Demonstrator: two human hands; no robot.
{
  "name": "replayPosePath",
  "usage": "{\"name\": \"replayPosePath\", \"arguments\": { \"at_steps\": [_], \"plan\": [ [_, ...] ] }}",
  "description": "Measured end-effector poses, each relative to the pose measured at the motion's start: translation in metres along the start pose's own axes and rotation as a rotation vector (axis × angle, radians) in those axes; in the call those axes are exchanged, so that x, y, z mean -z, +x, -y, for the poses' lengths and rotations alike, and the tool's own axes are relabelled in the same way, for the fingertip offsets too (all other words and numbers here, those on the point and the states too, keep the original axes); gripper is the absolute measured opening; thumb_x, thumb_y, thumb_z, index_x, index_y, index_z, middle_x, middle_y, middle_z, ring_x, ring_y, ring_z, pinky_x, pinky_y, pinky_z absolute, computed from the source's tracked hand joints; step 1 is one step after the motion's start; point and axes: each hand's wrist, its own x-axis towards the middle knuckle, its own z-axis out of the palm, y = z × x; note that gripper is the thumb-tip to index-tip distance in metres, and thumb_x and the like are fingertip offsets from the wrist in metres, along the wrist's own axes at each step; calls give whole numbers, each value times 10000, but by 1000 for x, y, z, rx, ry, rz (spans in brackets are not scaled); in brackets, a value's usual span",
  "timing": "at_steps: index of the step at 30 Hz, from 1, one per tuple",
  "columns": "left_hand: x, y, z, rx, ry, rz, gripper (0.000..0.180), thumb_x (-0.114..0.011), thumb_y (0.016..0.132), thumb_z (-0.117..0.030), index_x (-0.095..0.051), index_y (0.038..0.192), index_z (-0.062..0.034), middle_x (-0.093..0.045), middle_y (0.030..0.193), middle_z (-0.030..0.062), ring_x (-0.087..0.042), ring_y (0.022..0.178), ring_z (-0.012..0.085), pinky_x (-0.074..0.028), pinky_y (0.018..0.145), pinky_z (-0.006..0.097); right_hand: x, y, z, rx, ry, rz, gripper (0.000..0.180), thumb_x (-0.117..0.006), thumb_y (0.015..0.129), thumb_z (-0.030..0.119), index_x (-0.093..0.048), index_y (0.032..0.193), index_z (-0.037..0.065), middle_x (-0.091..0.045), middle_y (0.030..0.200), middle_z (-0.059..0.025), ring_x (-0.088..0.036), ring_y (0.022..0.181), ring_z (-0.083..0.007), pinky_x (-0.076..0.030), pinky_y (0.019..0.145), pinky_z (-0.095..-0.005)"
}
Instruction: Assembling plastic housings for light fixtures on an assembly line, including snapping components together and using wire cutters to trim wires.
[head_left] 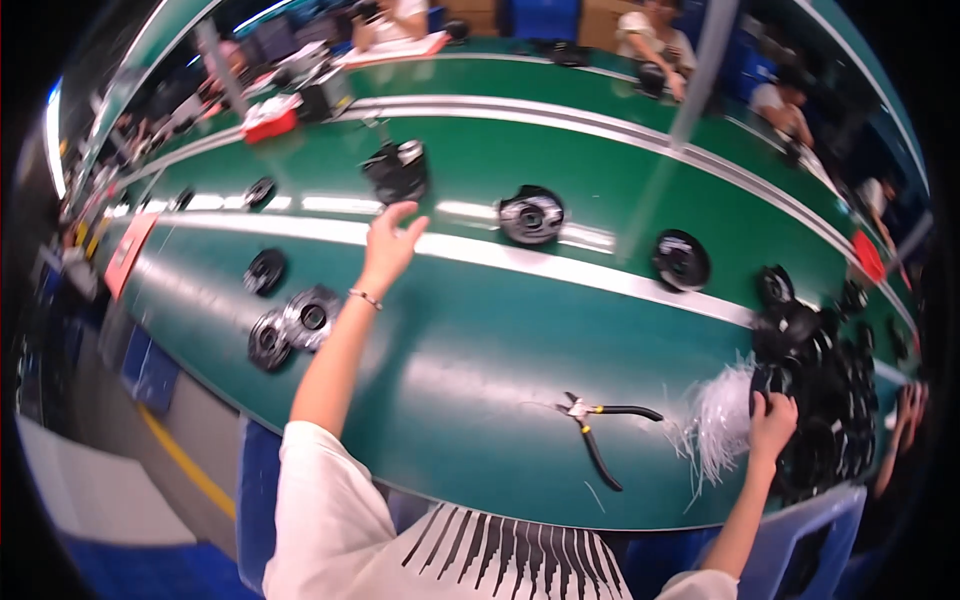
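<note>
My left hand reaches out over the belt's near rail, thumb and fingers apart, with nothing in its grasp. Just beyond its fingertips is a blurred, boxy black part on the green belt. At the right, my right hand closes its fingers on the edge of a round black plastic part at the near side of a pile of similar parts. Beside that hand lies a bundle of clear plastic ties. Side cutters with black and yellow handles rest on the worktop, jaws apart.
Round black parts stand spaced along the belt. Several more lie on the left of the green worktop. A metal rail divides worktop and belt. People sit across; a red container stands at far left.
</note>
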Motion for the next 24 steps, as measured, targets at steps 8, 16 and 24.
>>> {"name": "replayPosePath", "arguments": {
  "at_steps": [8, 16, 24],
  "plan": [
    [196, -44, 39, 204, 681, 183, 502, -698, 635, -211, -534, 1073, -28, -562, 1053, 169, -524, 1007, 296, -401, 884, 344, -14, 21, 58, -47, 153, 84, 149, -614, 740, 121, -538, 720, -6, -545, 668, -123, -528, 592, -273, -407, 539, -344],
    [198, -56, 46, 170, 636, 227, 394, -703, 612, -108, -575, 976, -27, -610, 875, 140, -571, 849, 272, -442, 783, 347, 30, 41, 201, 352, 628, -55, 109, -649, 642, -42, -557, 697, -21, -577, 711, -116, -559, 629, -249, -449, 560, -304],
    [103, -65, -8, 142, -206, 37, 314, -575, 726, 29, -485, 1027, 33, -574, 932, 92, -569, 827, 143, -457, 735, 243, -19, -12, 307, 534, 767, 416, 157, -693, 619, 115, -599, 701, 20, -600, 748, -92, -579, 662, -253, -474, 594, -339]
  ]
}}
